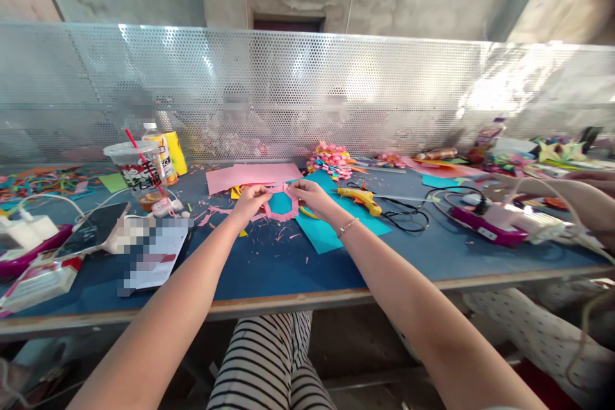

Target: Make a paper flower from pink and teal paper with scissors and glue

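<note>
Between my two hands hangs a pink paper strip (280, 216) with fringed edges, bent into a loop just above the blue table. My left hand (254, 200) pinches its left side, fingertips pressed together. At the upper right of the loop, my right hand (310, 197) grips the paper between thumb and fingers. Under and right of my right hand lies a sheet of turquoise paper (319, 234). Flat pink sheets (250, 174) rest just behind my hands. A yellow glue gun (361, 200) lies right of my right hand, its black cord coiled beside it.
A plastic cup with a red straw (141, 176), phones (96, 229) and a power strip (29, 250) stand left. Behind is a perforated metal screen (288, 90) and a pink paper-flower bunch (330, 160). At right, another person's arm (557, 192) reaches over a purple power strip (487, 227).
</note>
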